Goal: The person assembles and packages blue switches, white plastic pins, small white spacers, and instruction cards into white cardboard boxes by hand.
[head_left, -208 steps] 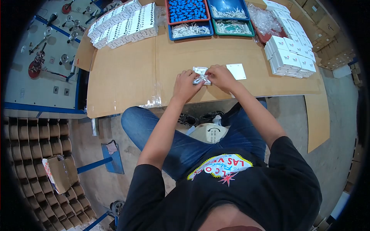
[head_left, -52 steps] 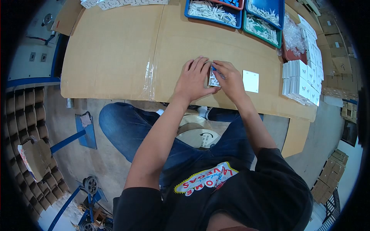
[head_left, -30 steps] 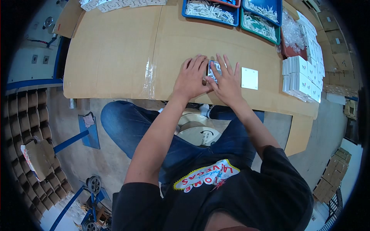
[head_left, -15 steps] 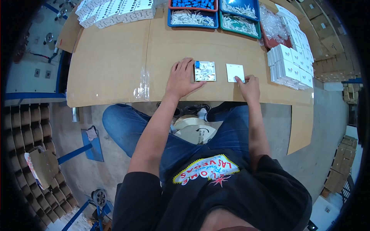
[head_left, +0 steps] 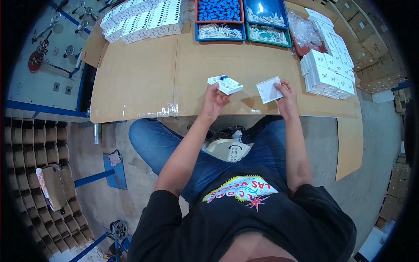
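A shallow white square plastic box (head_left: 228, 87) is raised off the cardboard-covered table (head_left: 135, 83), tilted, its open side showing. My left hand (head_left: 212, 104) grips it by its near left edge. Inside the box sits a small blue block (head_left: 224, 77) near the far side, among white parts too small to make out. To the right, my right hand (head_left: 287, 97) pinches a thin white square cover (head_left: 267, 91) at its right edge and holds it tilted above the table. Box and cover are apart, with a gap between them.
At the back, a red tray (head_left: 219, 22) holds blue blocks; a blue tray (head_left: 220, 40) and a green tray (head_left: 267, 43) hold small white parts. White boxes (head_left: 150, 24) stand at the back left, more stacked boxes (head_left: 327, 78) on the right, beside clear plastic bags (head_left: 304, 30).
Both the box and the cover, which lay flat on the table, have been lifted and tilted. My left hand's fingers have closed round the box. The head view has shifted slightly.
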`<move>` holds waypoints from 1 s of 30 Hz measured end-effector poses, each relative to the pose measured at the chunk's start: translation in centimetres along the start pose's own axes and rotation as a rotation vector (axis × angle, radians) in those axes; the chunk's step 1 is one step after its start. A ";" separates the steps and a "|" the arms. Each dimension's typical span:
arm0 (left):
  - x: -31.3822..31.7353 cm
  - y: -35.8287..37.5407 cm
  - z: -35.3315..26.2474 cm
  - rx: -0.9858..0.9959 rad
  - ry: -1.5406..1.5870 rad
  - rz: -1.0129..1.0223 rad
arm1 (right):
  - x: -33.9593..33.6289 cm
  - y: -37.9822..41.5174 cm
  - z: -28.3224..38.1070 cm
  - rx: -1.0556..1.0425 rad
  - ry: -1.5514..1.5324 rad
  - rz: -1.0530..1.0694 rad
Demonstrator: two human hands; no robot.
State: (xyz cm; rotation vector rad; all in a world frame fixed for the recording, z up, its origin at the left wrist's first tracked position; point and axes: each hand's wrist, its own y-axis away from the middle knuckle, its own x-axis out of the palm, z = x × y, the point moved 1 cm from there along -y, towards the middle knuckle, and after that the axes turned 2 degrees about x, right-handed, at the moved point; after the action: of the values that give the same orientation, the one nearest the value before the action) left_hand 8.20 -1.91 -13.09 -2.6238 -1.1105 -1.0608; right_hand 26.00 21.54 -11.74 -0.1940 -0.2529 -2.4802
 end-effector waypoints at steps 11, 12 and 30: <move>3.8 5.8 -1.4 -0.189 0.482 0.070 | 1.4 3.8 -7.2 0.582 -0.667 0.093; 3.7 5.7 -1.5 -0.198 0.472 0.068 | 1.6 3.7 -7.1 0.558 -0.762 0.210; 3.0 4.1 -1.1 -0.318 0.539 0.136 | 5.6 6.1 1.6 0.492 -0.874 0.390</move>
State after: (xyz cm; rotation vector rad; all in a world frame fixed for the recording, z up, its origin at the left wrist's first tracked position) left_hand 11.81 -3.47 -9.68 -2.3323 -0.6785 -1.8854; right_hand 25.36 13.90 -8.23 -0.9990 -1.0524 -1.7437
